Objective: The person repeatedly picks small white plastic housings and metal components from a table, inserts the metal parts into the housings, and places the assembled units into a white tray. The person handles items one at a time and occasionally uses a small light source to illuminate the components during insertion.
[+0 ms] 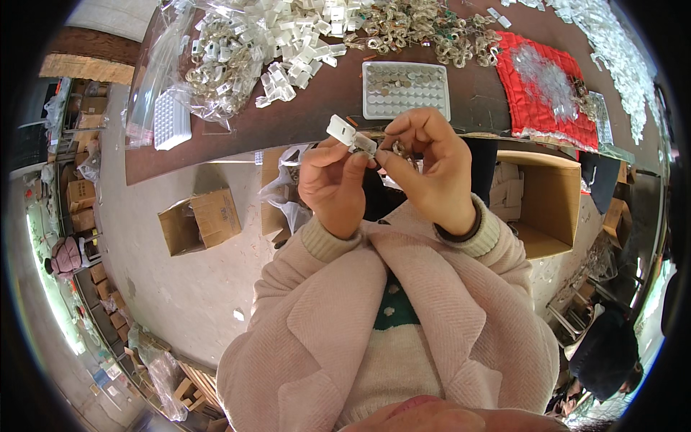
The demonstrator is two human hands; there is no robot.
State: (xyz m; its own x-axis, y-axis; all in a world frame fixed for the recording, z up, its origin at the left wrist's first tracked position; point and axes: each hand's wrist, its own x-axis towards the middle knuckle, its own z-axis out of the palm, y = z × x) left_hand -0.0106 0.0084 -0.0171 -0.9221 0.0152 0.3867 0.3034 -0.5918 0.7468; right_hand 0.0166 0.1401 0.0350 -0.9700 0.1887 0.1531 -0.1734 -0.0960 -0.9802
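Observation:
Just in front of the table's near edge, my left hand (331,191) pinches a small white plastic case (342,132) between thumb and fingers. The case looks hinged, with one half tilted up. My right hand (439,173) is closed beside it, thumb tip close to the case's lower part. A small coil of clear-brown wire (400,149) shows between its thumb and curled fingers. Whether that wire joins the case, I cannot tell. Beyond both hands, a white compartment tray (407,109) holds several small round metallic pieces in its far rows.
On the brown table (237,147) lie heaps of white cases (306,43), coiled wire parts (403,29) and a plastic bag (216,93). Stacked white trays (171,122) stand left. A red cloth (529,119) bears clear bits. Cardboard boxes (219,216) sit on the floor below.

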